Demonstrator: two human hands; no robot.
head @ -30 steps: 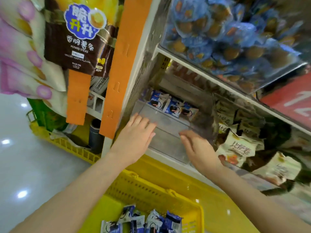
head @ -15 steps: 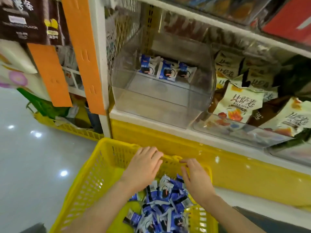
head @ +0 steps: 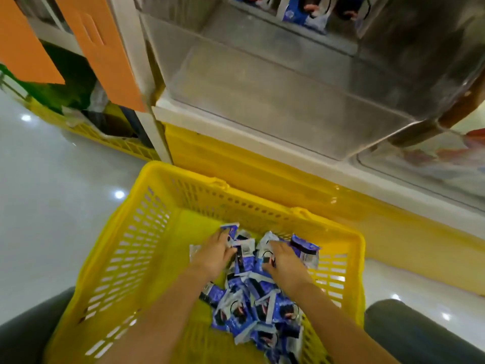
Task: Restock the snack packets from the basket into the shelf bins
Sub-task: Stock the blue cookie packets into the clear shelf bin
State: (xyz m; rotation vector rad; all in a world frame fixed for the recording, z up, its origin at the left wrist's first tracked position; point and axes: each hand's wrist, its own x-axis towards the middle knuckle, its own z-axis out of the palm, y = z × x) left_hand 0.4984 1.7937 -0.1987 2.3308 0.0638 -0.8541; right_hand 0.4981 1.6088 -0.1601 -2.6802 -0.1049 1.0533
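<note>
A yellow plastic basket (head: 147, 240) stands on the floor below the shelf, holding a pile of several blue-and-white snack packets (head: 252, 311). Both my hands are down in the pile's far end. My left hand (head: 214, 254) curls its fingers over packets at the pile's top left. My right hand (head: 284, 261) closes its thumb and fingers on packets just to the right. Above, the clear shelf bin (head: 262, 101) is mostly bare, with a few blue packets (head: 301, 11) standing at its back.
The yellow shelf base (head: 262, 177) runs behind the basket. Orange hanging strips (head: 105, 61) and a second yellow basket (head: 91, 132) are at the left. Another clear bin (head: 425, 166) adjoins on the right. Glossy white floor (head: 52, 193) lies at the left.
My hands dropped from the bin's front edge down into the basket and now close on packets. The view tilted downward, so the upper shelves left the frame.
</note>
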